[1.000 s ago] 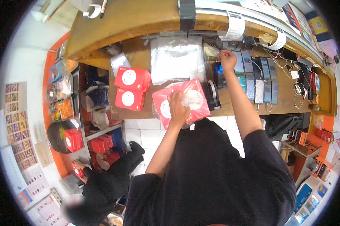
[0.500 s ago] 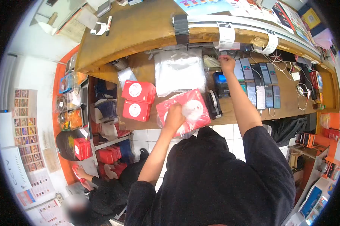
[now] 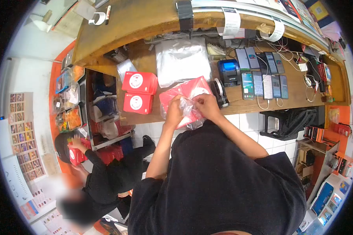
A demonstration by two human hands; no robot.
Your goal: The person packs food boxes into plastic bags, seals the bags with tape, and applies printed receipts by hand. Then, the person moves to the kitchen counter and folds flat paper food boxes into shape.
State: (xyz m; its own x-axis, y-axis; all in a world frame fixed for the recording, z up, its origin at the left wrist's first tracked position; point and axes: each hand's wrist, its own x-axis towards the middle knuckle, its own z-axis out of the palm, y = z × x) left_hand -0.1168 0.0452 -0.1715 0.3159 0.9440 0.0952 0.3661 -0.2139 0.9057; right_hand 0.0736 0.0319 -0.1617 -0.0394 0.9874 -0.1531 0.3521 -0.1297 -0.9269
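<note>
A bundle of red printed packs (image 3: 186,87) in a clear plastic bag (image 3: 189,105) lies at the counter's front edge. On the bag's left part, my left hand (image 3: 175,110) is closed with gathered plastic in its fingers. My right hand (image 3: 207,106) pinches the plastic beside it, near the middle of the bundle. Whether its fingertips also hold something small cannot be made out. To the left lie two stacks of red packs (image 3: 139,83) with round white labels. Behind the bundle is a pile of clear plastic bags (image 3: 182,60).
A black tape dispenser (image 3: 220,93) and a blue-topped printer (image 3: 228,71) stand right of the bundle. Several phones (image 3: 258,80) and white cables lie farther right. Below left, a co-worker (image 3: 113,178) handles a red pack (image 3: 77,154) beside the shelves.
My right hand has come back from the rear of the counter to the bagged bundle and now pinches the plastic beside my left hand. The co-worker's hands have moved up with a red pack.
</note>
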